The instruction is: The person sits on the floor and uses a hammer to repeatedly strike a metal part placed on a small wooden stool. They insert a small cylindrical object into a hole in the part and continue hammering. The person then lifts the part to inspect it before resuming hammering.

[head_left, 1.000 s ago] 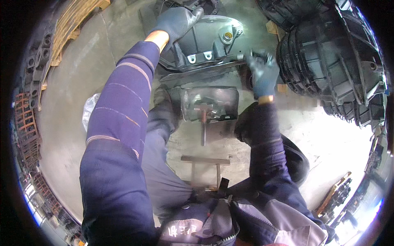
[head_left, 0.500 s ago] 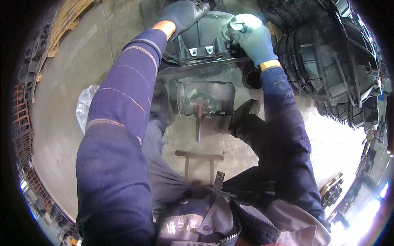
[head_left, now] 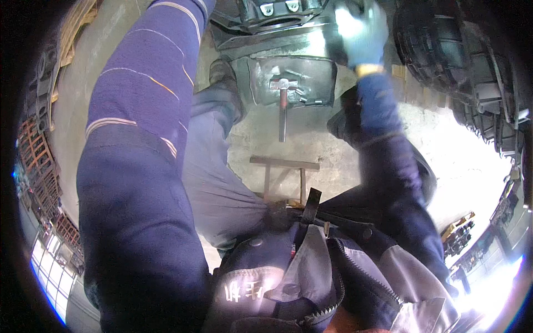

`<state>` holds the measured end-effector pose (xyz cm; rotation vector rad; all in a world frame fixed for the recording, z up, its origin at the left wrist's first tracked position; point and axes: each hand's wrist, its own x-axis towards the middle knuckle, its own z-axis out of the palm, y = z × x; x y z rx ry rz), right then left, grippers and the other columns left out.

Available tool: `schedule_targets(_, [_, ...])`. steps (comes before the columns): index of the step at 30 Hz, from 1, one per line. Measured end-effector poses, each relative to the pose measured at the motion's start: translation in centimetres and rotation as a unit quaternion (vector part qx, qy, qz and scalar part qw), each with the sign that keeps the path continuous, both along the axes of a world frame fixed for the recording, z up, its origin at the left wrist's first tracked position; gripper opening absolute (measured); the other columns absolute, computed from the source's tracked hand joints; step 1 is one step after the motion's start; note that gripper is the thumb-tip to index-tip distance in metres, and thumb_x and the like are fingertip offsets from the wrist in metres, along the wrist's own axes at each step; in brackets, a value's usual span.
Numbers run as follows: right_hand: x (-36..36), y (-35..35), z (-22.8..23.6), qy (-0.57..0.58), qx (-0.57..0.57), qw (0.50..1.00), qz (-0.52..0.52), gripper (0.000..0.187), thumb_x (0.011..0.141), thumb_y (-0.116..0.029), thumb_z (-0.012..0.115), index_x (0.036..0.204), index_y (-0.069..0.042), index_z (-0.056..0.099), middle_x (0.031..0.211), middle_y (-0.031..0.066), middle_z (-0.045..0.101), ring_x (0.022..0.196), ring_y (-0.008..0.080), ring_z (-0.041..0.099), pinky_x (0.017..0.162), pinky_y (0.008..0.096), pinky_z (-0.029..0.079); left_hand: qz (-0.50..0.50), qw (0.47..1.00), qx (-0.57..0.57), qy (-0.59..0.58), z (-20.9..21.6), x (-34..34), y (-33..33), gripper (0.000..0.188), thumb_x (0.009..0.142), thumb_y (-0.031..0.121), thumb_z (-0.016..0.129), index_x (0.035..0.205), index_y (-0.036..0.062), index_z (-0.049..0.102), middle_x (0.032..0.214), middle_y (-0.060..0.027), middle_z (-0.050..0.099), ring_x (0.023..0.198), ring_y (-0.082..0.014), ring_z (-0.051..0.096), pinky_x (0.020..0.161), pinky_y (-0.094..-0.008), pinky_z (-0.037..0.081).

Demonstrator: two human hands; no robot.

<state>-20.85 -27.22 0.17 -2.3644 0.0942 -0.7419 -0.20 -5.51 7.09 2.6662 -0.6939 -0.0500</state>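
My right hand (head_left: 363,36), in a light glove under bright glare, is beside a dark metal housing (head_left: 255,12) at the top of the head view. Motion smears its fingers, and I cannot make out whether they hold anything. My left arm (head_left: 147,61) runs up past the top edge, which hides that hand. Below the housing, a hammer (head_left: 283,105) lies with its head on a dark, shallow tray (head_left: 325,77) and its handle over the near rim. Small metal pieces (head_left: 297,93) lie around the hammer head.
Large ribbed black castings (head_left: 438,50) stand at the right. A low metal frame (head_left: 283,162) is on the concrete floor between my legs. Rust-red crates (head_left: 41,150) and wooden slats (head_left: 69,33) line the far left.
The view has shifted, so the housing sits higher and my left hand has left the picture. My right hand has come away from the housing to its right side.
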Motion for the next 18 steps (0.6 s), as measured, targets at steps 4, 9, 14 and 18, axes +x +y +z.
schedule_targets(4, [-15.4,6.7,-12.8,0.393,0.103,0.913,-0.042,0.05,0.098,-0.053,0.061,0.099,-0.004,0.069,0.097,0.0239,0.071,0.094,0.0427,0.068,0.084,0.0511,0.053,0.002,1.0,-0.011,0.002,-0.3,-0.3,0.6,0.07,0.103,0.06,0.04,0.1,0.0001,0.076,0.097,-0.0286,0.071,0.095,-0.0466,0.069,0.087,-0.0523,0.051])
schedule_targets(9, [-28.0,14.9,-26.9,0.604,0.245,0.757,0.034,0.034,0.1,-0.034,0.062,0.114,-0.005,0.072,0.094,0.0153,0.071,0.095,0.0279,0.066,0.087,0.0423,0.052,0.003,1.0,-0.001,0.016,-0.4,0.1,1.0,0.074,0.103,0.064,0.038,0.1,0.0015,0.076,0.098,-0.029,0.071,0.096,-0.0474,0.068,0.088,-0.0525,0.05])
schedule_targets(14, [-23.3,17.0,-27.0,0.47,0.644,0.603,-0.033,0.022,0.098,-0.032,0.068,0.098,-0.01,0.069,0.068,0.0022,0.061,0.056,0.0211,0.059,0.054,0.0391,0.048,-0.006,0.999,0.028,0.024,-0.6,1.0,0.5,0.078,0.102,0.069,0.035,0.1,0.003,0.077,0.099,-0.0293,0.07,0.098,-0.0481,0.067,0.089,-0.0527,0.05])
schedule_targets(18, [-20.3,14.1,-23.2,0.491,0.792,0.363,-0.029,0.028,0.1,-0.036,0.062,0.081,-0.015,0.059,0.059,-0.0008,0.051,0.043,0.0189,0.048,0.04,0.0382,0.037,-0.005,0.998,0.032,0.045,-0.7,0.9,0.2,0.077,0.101,0.069,0.035,0.102,0.004,0.076,0.1,-0.029,0.07,0.098,-0.049,0.066,0.089,-0.0531,0.049])
